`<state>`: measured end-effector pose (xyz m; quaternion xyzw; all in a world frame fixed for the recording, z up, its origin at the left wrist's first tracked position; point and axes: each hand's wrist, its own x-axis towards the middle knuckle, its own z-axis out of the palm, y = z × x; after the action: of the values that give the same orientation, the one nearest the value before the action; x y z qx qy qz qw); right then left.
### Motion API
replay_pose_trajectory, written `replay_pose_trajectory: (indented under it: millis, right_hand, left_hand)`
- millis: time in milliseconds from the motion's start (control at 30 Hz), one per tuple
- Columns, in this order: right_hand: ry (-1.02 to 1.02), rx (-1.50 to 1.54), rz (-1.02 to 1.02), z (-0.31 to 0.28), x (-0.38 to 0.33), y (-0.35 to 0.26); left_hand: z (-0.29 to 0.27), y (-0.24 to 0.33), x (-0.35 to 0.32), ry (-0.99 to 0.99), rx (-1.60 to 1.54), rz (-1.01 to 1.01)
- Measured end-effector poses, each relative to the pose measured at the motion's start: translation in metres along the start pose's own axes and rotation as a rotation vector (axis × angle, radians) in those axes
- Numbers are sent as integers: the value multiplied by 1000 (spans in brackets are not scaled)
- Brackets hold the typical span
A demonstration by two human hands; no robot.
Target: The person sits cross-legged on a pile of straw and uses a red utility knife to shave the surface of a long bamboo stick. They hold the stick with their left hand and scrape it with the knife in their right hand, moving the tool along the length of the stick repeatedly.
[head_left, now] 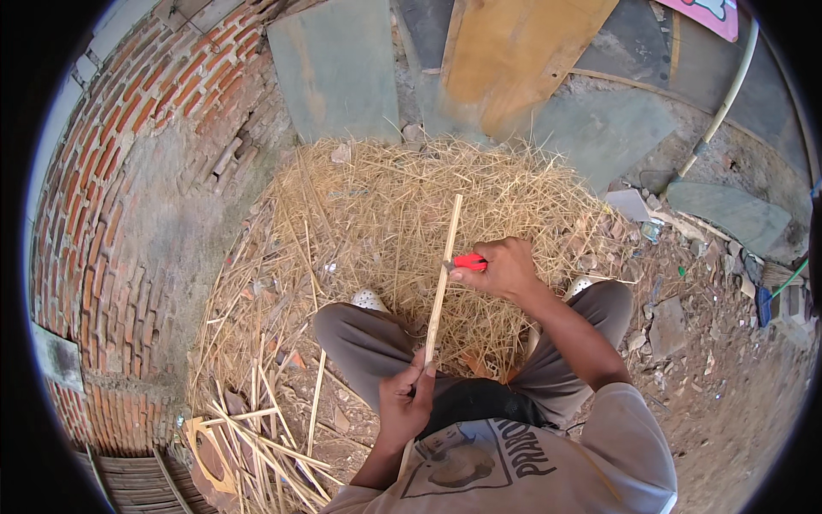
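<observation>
A pale bamboo strip (441, 295) slants upward and away from my lap over the straw. Its near end is pinched between the thumb and fingers of my left hand (406, 399). In my right hand (503, 271), the fingers are wrapped round a red-handled utility knife (468, 263). The knife's short blade touches the strip at about a third of its length from the far end. Thin straw-coloured shavings (411, 206) lie heaped beyond and beneath the strip.
Several bamboo strips (265, 454) lie piled at the lower left. A brick wall (111, 214) rises on the left. Sheets of board (338, 73) lean at the far side, and a pale pipe (723, 107) stands at far right. Rubble (668, 330) covers the ground to my right.
</observation>
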<state>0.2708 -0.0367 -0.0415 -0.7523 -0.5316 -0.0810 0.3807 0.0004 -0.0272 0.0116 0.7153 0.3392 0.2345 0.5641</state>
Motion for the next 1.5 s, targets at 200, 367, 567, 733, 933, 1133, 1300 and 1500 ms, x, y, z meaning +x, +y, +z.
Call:
replay_pose_trajectory:
  millis: [200, 367, 567, 733, 933, 1133, 1300, 1500]
  right_hand:
    - [-22, 13, -107, 3, -10, -11]
    - [60, -64, -183, -3, 5, 9]
    - [121, -115, 23, 3, 12, 45]
    - [95, -187, 129, -5, 18, 51]
    - [44, -118, 426, -6, 27, 73]
    - [-38, -23, 325, -13, 16, 52]
    - [-40, 79, -278, 8, -19, -33]
    - [-124, -88, -50, 3, -7, -22]
  left_hand:
    - [-2, -4, -4, -9, -1, -17]
    - [-1, 0, -12, -28, -18, -98]
    - [-4, -7, -20, -71, -31, -71]
    - [-4, -8, -24, -81, -64, -73]
    - [-7, -1, -28, -122, -65, -124]
    - [-19, -3, -31, -53, -100, -224]
    - [-16, 4, -13, 15, -84, -111]
    - [-9, 5, -13, -6, -47, -109]
